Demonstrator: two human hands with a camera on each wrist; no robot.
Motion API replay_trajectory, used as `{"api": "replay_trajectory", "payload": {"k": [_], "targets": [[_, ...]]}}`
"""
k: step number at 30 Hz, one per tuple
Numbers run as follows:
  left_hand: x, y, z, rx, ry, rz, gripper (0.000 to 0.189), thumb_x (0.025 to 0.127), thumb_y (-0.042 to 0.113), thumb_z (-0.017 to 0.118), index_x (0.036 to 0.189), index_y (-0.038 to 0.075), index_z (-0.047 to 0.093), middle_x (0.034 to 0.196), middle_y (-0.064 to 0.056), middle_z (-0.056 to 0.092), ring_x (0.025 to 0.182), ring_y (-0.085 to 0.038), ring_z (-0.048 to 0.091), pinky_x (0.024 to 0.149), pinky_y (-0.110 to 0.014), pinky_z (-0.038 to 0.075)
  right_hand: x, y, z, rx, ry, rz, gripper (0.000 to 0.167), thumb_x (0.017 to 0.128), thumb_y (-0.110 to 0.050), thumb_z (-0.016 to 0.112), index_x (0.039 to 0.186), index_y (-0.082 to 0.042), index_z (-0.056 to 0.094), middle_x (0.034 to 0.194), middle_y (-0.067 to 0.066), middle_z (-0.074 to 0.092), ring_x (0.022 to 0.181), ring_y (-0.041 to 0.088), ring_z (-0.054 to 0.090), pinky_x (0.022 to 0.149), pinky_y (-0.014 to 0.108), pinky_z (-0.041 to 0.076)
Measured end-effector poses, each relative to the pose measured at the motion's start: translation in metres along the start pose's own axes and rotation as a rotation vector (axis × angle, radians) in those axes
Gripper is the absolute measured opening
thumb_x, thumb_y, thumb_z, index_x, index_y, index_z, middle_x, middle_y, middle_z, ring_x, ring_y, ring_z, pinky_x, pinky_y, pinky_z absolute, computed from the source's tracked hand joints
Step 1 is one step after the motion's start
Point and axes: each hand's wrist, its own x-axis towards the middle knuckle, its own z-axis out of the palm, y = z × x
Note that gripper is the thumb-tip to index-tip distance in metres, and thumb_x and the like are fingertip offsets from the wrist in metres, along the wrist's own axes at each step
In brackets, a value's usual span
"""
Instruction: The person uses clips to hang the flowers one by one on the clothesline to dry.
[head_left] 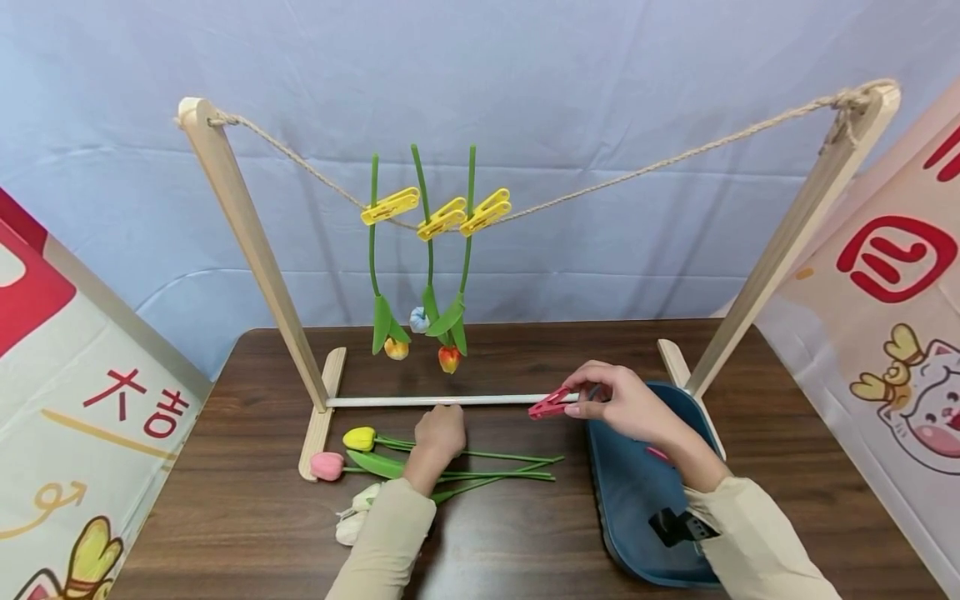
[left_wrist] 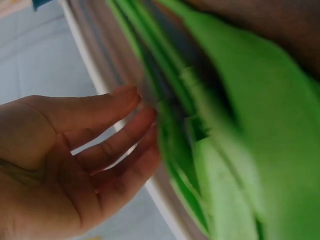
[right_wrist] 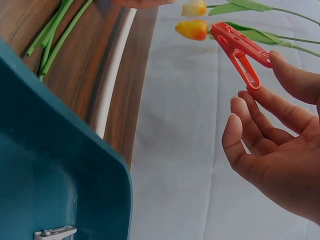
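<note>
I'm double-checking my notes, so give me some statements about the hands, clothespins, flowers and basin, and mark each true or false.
1. The right hand pinches a red plastic clothespin. True.
2. Three yellow plastic clothespins are on the beige twisted rope. True.
3. The hanging artificial tulips point their blooms upward. False: the blooms point down.
4. The left hand holds a clothespin. False: it holds nothing.
5. In the head view, the dark-blue plastic basin is right of the pink artificial tulip. True.

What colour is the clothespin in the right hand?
The clothespin is red; the right wrist view shows it best.
</note>
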Motion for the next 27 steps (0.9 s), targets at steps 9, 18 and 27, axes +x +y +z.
{"api": "replay_trajectory", "payload": {"k": [9, 18, 27], "targets": [[0.0, -0.007, 0.01, 0.03, 0.024, -0.011, 0.009, 0.084, 0.0, 0.058, 0.084, 0.003, 0.067, 0.084, -0.017, 0.063, 0.078, -0.036, 0.061, 0.059, -0.045, 0.05, -0.005, 0.009, -0.006, 0.006, 0.043, 0.062, 0.023, 0.081, -0.01, 0.069, 0.101, 0.001, 0.064, 0.085, 0.007, 0.058, 0.072, 0.019, 0.052, 0.057, 0.027, 0.043], [-0.001, -0.01, 0.014, 0.041, 0.033, 0.019, 0.008, 0.084, -0.001, 0.058, 0.083, 0.003, 0.066, 0.083, -0.017, 0.062, 0.076, -0.035, 0.061, 0.057, -0.044, 0.05, -0.007, 0.009, -0.014, -0.015, 0.061, 0.081, 0.023, 0.081, -0.009, 0.068, 0.101, 0.002, 0.064, 0.083, 0.005, 0.057, 0.071, 0.018, 0.052, 0.055, 0.026, 0.042], [-0.005, -0.015, 0.0, 0.009, 0.079, 0.017, 0.012, 0.082, -0.002, 0.057, 0.075, 0.003, 0.064, 0.082, -0.017, 0.062, 0.075, -0.036, 0.061, 0.056, -0.043, 0.049, -0.011, 0.012, -0.025, -0.033, 0.08, 0.081, 0.026, 0.083, -0.009, 0.067, 0.104, 0.005, 0.062, 0.086, 0.006, 0.058, 0.07, 0.016, 0.052, 0.057, 0.026, 0.043]]}}
